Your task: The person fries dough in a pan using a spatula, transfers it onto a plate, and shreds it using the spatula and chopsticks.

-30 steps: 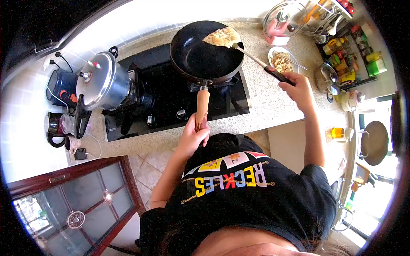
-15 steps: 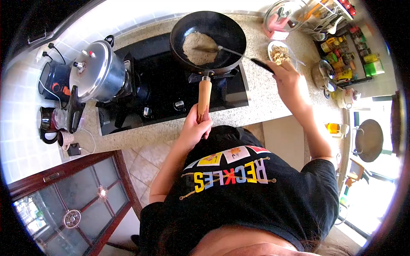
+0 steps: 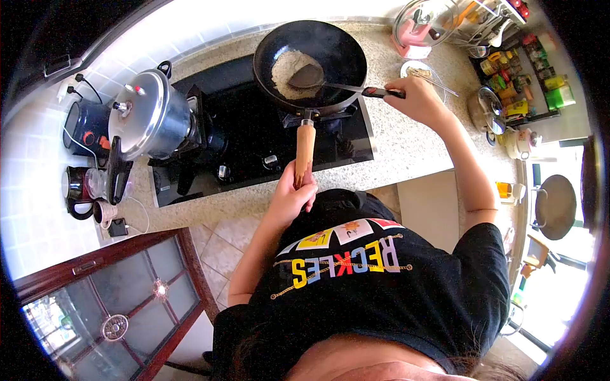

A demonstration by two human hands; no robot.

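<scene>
A black wok [image 3: 340, 51] rests on the right part of the black stove. My left hand [image 3: 294, 193] is closed round the end of its wooden handle [image 3: 305, 141]. From the right, my right hand [image 3: 416, 98] grips the black handle of a spatula [image 3: 346, 87]. The dark blade lies on a pale, powdery, flour-like mass [image 3: 289, 66] inside the wok. Just behind my right hand stands a white plate [image 3: 406, 65] of crumbly food with chopsticks [image 3: 438, 84] across it; the hand partly hides it.
A pressure cooker [image 3: 143, 114] sits on the left of the stove [image 3: 244, 143]. A glass lid [image 3: 416, 22] leans at the back right, near a lidded pot [image 3: 484, 105] and spice jars [image 3: 508, 79]. Cups and a charger [image 3: 117, 227] line the left edge, above a glass-paned door [image 3: 127, 292].
My right hand has moved left and slightly down, and the spatula has turned so its broad blade shows on the powder. My left hand keeps its hold on the wok handle.
</scene>
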